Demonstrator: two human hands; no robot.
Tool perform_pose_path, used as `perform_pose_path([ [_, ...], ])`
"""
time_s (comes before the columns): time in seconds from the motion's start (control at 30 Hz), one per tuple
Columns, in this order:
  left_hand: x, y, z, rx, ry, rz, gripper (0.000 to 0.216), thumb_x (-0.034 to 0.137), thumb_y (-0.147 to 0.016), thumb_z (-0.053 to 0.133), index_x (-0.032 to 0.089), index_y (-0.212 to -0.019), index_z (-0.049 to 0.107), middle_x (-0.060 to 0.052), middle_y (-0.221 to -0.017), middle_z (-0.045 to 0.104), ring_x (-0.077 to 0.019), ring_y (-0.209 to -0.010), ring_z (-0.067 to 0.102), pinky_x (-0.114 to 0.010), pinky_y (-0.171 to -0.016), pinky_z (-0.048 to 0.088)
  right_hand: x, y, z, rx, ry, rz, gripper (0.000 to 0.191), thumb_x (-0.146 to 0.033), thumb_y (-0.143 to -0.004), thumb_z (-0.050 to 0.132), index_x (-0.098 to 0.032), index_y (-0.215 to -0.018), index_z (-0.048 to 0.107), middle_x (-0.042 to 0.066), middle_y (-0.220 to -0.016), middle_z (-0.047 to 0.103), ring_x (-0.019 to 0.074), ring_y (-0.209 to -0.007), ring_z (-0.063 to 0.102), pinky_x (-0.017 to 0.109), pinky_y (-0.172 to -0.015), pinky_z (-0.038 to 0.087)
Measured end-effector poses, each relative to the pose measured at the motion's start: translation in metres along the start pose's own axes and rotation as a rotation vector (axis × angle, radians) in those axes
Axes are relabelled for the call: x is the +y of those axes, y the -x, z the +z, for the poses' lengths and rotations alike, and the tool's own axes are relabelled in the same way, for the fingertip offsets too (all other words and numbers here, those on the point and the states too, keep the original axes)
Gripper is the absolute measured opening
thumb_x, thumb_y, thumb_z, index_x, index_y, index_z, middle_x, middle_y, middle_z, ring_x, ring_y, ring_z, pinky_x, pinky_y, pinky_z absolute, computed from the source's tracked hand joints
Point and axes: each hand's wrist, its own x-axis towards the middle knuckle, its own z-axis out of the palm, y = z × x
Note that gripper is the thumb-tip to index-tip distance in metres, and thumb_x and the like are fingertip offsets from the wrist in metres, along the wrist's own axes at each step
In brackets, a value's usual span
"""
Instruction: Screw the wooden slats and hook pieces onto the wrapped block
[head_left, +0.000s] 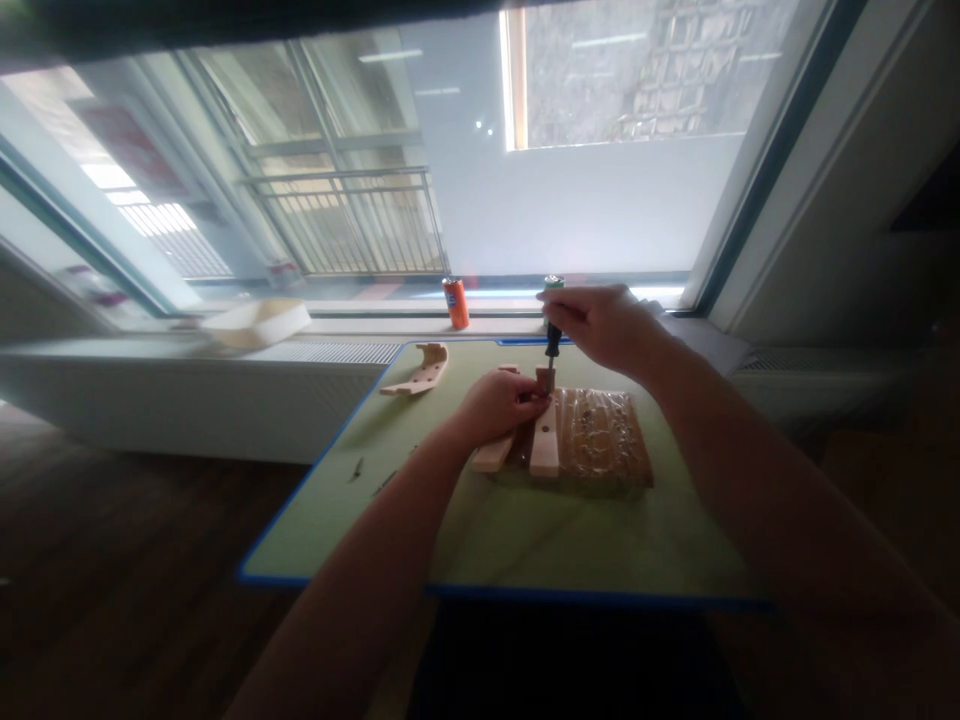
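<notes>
My right hand (pixel 589 318) is closed round the top of a screwdriver (pixel 553 342) with a black handle. The tool stands upright, its tip down at a pale wooden piece (pixel 545 445) that has a dark hole. My left hand (pixel 495 405) presses its fingers together at that piece, close to the screwdriver tip; whether it also pinches a screw is too small to tell. A second pale wooden piece (pixel 491 458) lies under my left hand. Both rest by a brown board (pixel 604 440) wrapped in clear plastic.
A curved wooden part (pixel 427 372) lies at the back left of the green table (pixel 322 530), with small dark screws (pixel 358 468) nearer. On the windowsill stand an orange can (pixel 455 303), a green can (pixel 553 282) partly hidden by my right hand, and a pale open box (pixel 259 322).
</notes>
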Motion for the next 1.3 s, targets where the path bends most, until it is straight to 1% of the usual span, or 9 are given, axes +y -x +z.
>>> perform_pose_path([
  [0.13,0.000,0.001,0.000,0.004,0.010,-0.011,0.024,0.038,-0.079,0.057,0.021,-0.088,0.072,-0.001,-0.072,0.065,-0.0155,-0.074,0.056,-0.027,-0.072,0.042,0.007,-0.001,-0.008,-0.078,0.042,-0.029,0.036,-0.031,-0.088,0.040,-0.018,-0.112,0.064,0.006,-0.085,0.068,0.0146,-0.072,0.059,0.030,-0.067,0.042],
  [0.33,0.001,0.003,-0.002,-0.003,0.012,-0.019,0.026,0.039,-0.081,0.054,0.022,-0.089,0.072,-0.002,-0.075,0.065,-0.0160,-0.076,0.056,-0.028,-0.073,0.043,0.003,0.001,-0.002,-0.159,0.123,-0.012,0.034,-0.047,-0.080,0.053,-0.016,-0.082,0.068,0.003,-0.065,0.062,0.0107,-0.055,0.049,0.029,-0.058,0.036],
  [0.5,0.002,0.003,-0.002,0.005,0.018,-0.010,0.023,0.037,-0.081,0.054,0.022,-0.088,0.070,-0.002,-0.077,0.066,-0.0159,-0.078,0.057,-0.028,-0.074,0.043,0.004,-0.001,0.000,-0.091,0.040,0.071,0.032,-0.043,-0.084,0.048,-0.014,-0.084,0.062,0.004,-0.068,0.060,0.0114,-0.058,0.051,0.028,-0.057,0.037],
  [0.6,0.002,0.004,-0.002,0.003,0.032,-0.011,0.022,0.036,-0.080,0.054,0.022,-0.087,0.069,-0.001,-0.074,0.065,-0.0152,-0.076,0.057,-0.027,-0.073,0.043,0.009,-0.003,-0.003,-0.050,-0.176,0.179,0.025,-0.030,-0.088,0.038,-0.014,-0.095,0.055,0.005,-0.072,0.059,0.0114,-0.059,0.054,0.027,-0.054,0.039],
  [0.73,0.001,0.004,-0.002,0.001,0.050,-0.015,0.023,0.036,-0.081,0.052,0.021,-0.088,0.068,-0.001,-0.076,0.065,-0.0147,-0.076,0.056,-0.026,-0.071,0.042,0.013,-0.002,-0.003,-0.325,-0.348,0.258,0.026,-0.027,-0.089,0.034,-0.015,-0.100,0.055,0.003,-0.069,0.058,0.0087,-0.050,0.051,0.024,-0.049,0.039],
  [0.83,0.000,0.004,-0.002,0.008,0.044,-0.024,0.024,0.036,-0.082,0.052,0.020,-0.088,0.069,-0.002,-0.077,0.064,-0.0143,-0.073,0.056,-0.026,-0.069,0.042,0.012,0.003,0.003,-0.719,-0.116,0.188,0.027,-0.038,-0.081,0.051,-0.015,-0.086,0.063,0.002,-0.063,0.059,0.0089,-0.047,0.049,0.024,-0.046,0.036],
  [0.9,0.000,0.004,-0.002,0.011,0.042,-0.018,0.024,0.035,-0.081,0.053,0.020,-0.089,0.069,-0.002,-0.077,0.064,-0.0140,-0.072,0.055,-0.025,-0.068,0.042,0.011,0.006,0.010,-0.867,0.081,0.126,0.034,-0.045,-0.078,0.054,-0.014,-0.072,0.065,0.003,-0.058,0.059,0.0096,-0.046,0.048,0.024,-0.045,0.033],
  [1.13,-0.003,0.005,0.000,0.051,0.062,0.014,0.022,0.034,-0.080,0.055,0.021,-0.088,0.071,-0.002,-0.074,0.062,-0.0144,-0.074,0.055,-0.025,-0.069,0.041,0.010,0.009,0.028,-0.725,0.082,0.087,0.045,-0.049,-0.086,0.041,-0.014,-0.071,0.065,0.004,-0.060,0.064,0.0094,-0.046,0.049,0.024,-0.045,0.032],
  [1.3,-0.004,0.005,0.002,0.067,0.105,-0.010,0.024,0.035,-0.079,0.058,0.024,-0.094,0.071,-0.001,-0.074,0.063,-0.0135,-0.070,0.054,-0.025,-0.067,0.041,0.012,0.010,0.028,-0.818,-0.089,0.237,0.044,-0.050,-0.084,0.046,-0.013,-0.069,0.065,0.006,-0.063,0.066,0.0093,-0.046,0.052,0.022,-0.047,0.038],
])
